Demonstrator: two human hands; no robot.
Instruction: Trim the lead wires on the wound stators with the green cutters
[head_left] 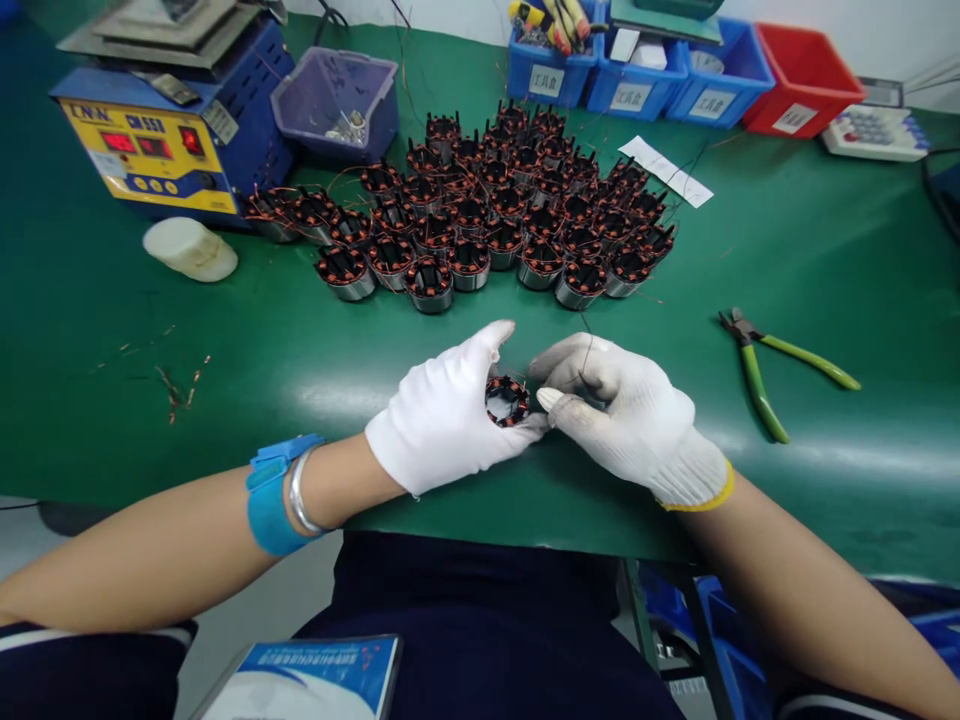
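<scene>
My left hand (454, 410), in a white glove, is wrapped round a small wound motor stator (508, 402), whose black ring and copper coils face up. Close to its right side, my right hand (619, 410) has its gloved thumb and fingers drawn together in a pinch. A thin wire (589, 345) runs up out of those curled fingers; its other end is hard to follow. Just beyond my hands stands a large cluster of similar stators (510, 200), with loose copper wire ends sticking out.
Green-handled cutters (765, 375) lie open at right. Wire scraps (180, 390) and a white block (190, 249) lie at left, near a blue-and-yellow soldering station (180, 130). A purple bin (337, 100), blue bins (630, 90) and a red bin (799, 80) line the back.
</scene>
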